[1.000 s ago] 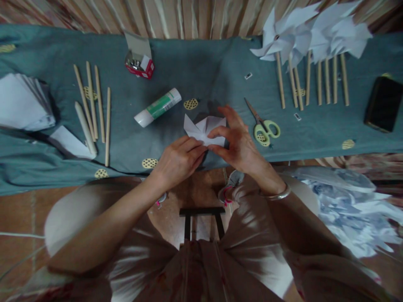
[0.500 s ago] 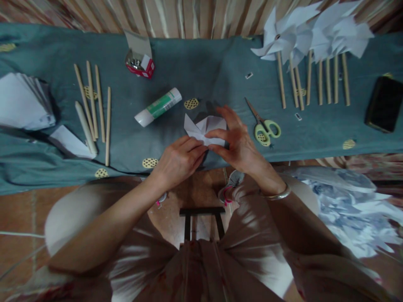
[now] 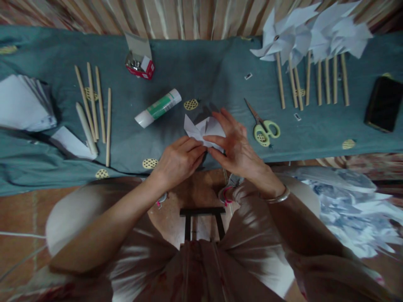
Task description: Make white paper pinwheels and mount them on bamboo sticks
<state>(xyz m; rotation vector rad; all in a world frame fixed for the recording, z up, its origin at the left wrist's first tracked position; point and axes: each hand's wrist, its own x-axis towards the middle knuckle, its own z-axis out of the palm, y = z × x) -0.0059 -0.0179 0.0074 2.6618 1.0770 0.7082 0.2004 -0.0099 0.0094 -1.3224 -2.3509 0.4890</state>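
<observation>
A small white paper pinwheel [image 3: 201, 128], partly folded, is held between both hands over the table's near edge. My left hand [image 3: 181, 159] pinches its lower left part with the fingers pressed together. On the right side, my right hand [image 3: 234, 144] grips the paper between thumb and fingers, with its upper fingers lying over the right fold. The fingers hide part of the paper's centre and lower edge. A glue stick [image 3: 159, 108] with a green label lies beyond the hands to the left. Scissors [image 3: 262, 128] with light green handles lie to the right.
Finished pinwheels [image 3: 302, 35] on sticks lie at the back right, near a black phone [image 3: 384, 104]. Left are several wooden sticks [image 3: 100, 105] and a paper stack [image 3: 23, 102]. An open red box [image 3: 140, 67] holds small metal pieces. A bag of paper scraps [image 3: 352, 214] stands below right.
The fingers of my right hand have shifted slightly left and curled closer over the right fold of the paper. My left hand stays in nearly the same place.
</observation>
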